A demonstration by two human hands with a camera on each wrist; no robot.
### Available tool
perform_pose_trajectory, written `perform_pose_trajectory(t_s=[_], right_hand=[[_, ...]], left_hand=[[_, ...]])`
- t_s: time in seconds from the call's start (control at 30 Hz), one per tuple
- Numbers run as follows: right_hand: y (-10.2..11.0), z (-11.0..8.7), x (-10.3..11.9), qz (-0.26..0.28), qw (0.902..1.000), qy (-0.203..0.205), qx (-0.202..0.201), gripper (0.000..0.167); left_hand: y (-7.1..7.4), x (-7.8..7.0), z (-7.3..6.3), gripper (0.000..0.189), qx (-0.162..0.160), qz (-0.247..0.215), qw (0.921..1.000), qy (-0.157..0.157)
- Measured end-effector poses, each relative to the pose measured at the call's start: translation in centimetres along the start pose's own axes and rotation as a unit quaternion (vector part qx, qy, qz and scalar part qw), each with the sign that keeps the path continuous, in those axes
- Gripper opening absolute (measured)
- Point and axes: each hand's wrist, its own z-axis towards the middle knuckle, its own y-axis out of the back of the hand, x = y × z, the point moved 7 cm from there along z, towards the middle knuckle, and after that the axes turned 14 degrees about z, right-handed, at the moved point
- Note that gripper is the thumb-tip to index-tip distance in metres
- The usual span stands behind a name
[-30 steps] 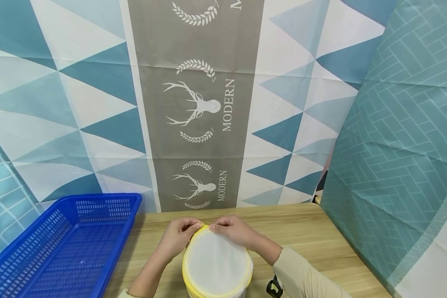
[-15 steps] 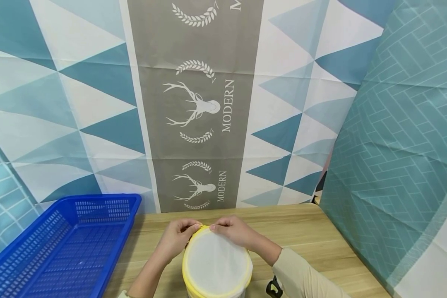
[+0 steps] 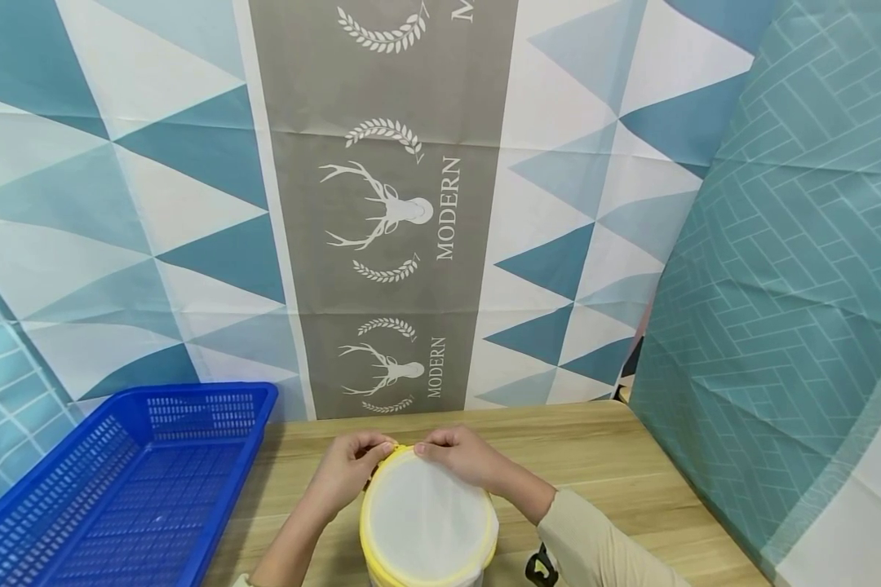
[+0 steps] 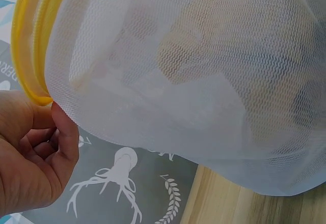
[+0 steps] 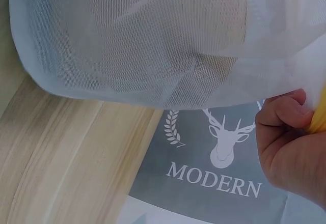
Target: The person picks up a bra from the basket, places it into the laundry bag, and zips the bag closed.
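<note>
A round white mesh laundry bag (image 3: pixel 429 518) with a yellow zipper band around its top stands on the table in the head view. At the band's far edge my left hand (image 3: pixel 348 473) pinches the yellow trim between thumb and finger. Just to its right, my right hand (image 3: pixel 466 456) pinches the same rim. The left wrist view shows the left hand (image 4: pixel 38 152) at the yellow zipper band (image 4: pixel 35 40); a zipper pull cannot be made out. Through the mesh wall (image 5: pixel 153 46) in the right wrist view, brownish and dark shapes show faintly, and the right hand (image 5: pixel 295 137) grips the yellow edge.
A blue plastic basket (image 3: pixel 253 456) stands on the left of the wooden table (image 3: pixel 595 456). Behind the table hangs a patterned cloth (image 3: pixel 382 285), with a teal cloth (image 3: pixel 785 285) on the right. A small black object (image 3: pixel 541 567) shows beside the right sleeve.
Both hands keep their hold on the rim, and the bag stays in place. Only a very slight shift of the view is visible.
</note>
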Motion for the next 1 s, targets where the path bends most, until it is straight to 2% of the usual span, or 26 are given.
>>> perform_pose_trajectory(t_s=[0.33, 0.63, 0.8, 1.0], right_hand=[[0.2, 0.0, -0.4, 0.003, 1.0000, -0.006, -0.007, 0.029], [0.3, 0.0, -0.1, -0.008, 0.9999, -0.013, 0.000, 0.030], [0.4, 0.4, 0.3, -0.051, 0.9987, -0.004, -0.005, 0.036], [0.2, 0.8, 1.0, -0.102, 0.9946, 0.019, 0.002, 0.028]], left_hand=[[0.0, 0.3, 0.0, 0.018, 0.005, -0.004, 1.0000, 0.004], [0.0, 0.3, 0.1, 0.015, -0.007, 0.002, 0.9999, 0.009], [0.1, -0.1, 0.0, 0.015, -0.006, 0.003, 1.0000, -0.004], [0.0, -0.4, 0.0, 0.015, 0.003, 0.015, 0.9998, -0.014]])
